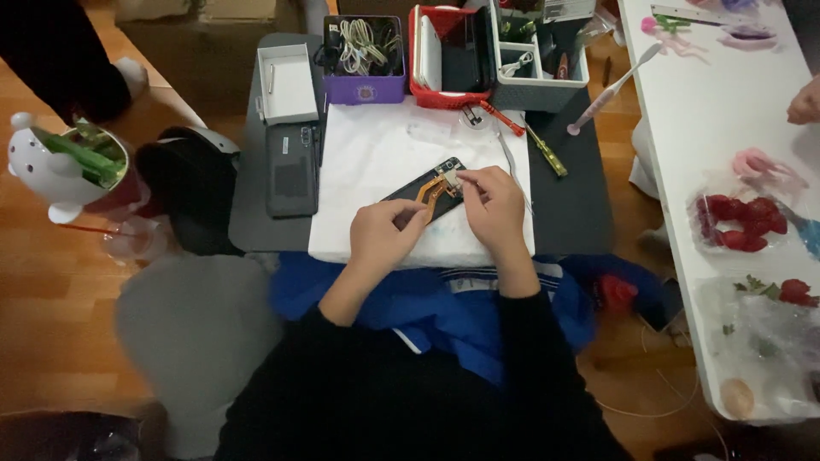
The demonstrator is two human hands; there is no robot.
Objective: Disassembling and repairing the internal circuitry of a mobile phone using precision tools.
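Both hands meet over an opened smartphone (430,193) lying on a white foam pad (376,162) at the centre of a small dark surface (571,213): the left hand (384,232) is curled closed, steadying the phone's lower end from 7 o'clock, while the right hand (494,203) pinches at the exposed upper end near an orange flex cable (433,189), fingertips drawn together; whether they hold a tool or a part is too small to tell. Work of this kind looks best done with the phone held flat and still, light pressure only, and no pull on the cable. At 12 o'clock, a purple box (366,86) holds coiled pale cables, a red basket (424,94) holds dark, flat devices, and a grey compartment organiser (547,92) holds small tools. A shallow white tray (287,81) sits at 11 o'clock with one slim item inside, and a dark phone back cover (291,180) lies just below it. A green-handled screwdriver (547,152) rests at 2 o'clock. On a white table (709,102) at 3 o'clock, clear plastic trays (741,220) contain strawberries, and another person's hand (805,102) shows at the frame's edge.
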